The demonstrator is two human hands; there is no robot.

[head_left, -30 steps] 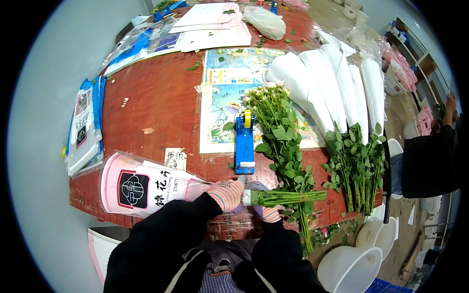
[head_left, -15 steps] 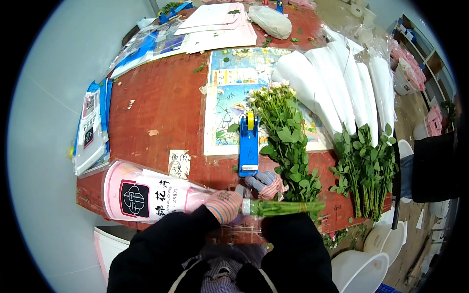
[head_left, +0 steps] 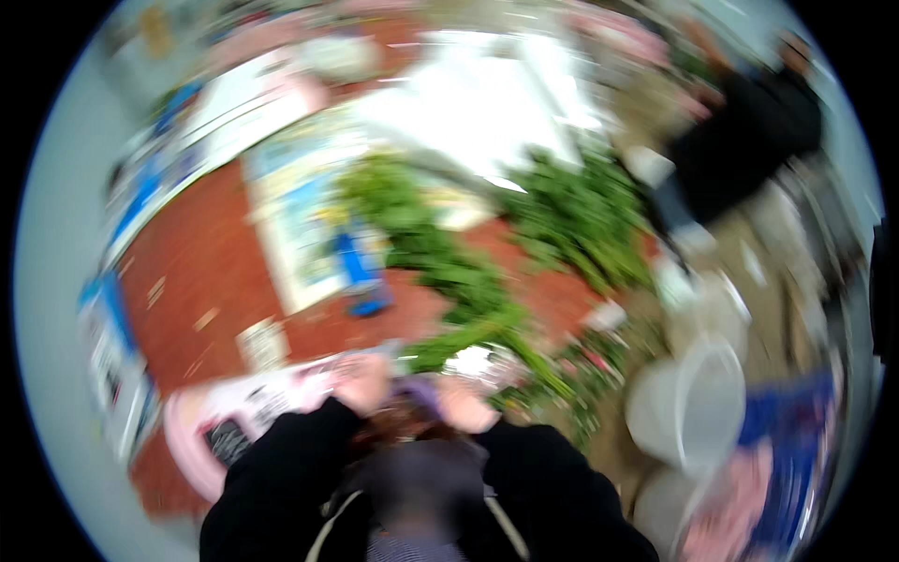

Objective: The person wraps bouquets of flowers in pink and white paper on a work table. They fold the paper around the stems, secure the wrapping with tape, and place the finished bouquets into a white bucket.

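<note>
Pretty smeary, but our left hand (head_left: 361,382) sits at the narrow end of the pink-and-white, cone-shaped plastic wrapper (head_left: 245,403) on the red table (head_left: 183,295). Can't tell if it, or our right hand (head_left: 465,405), is gripping. We'd steady that end and avoid crushing the long green stems (head_left: 468,334) nearby.

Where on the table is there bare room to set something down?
Widest: the red table between the blue-edged bags and the poster, with a few pale scraps. A smaller patch lies between the middle bunch and right bunch. Crowded: around the left hand, right hand and pink wrap.
</note>
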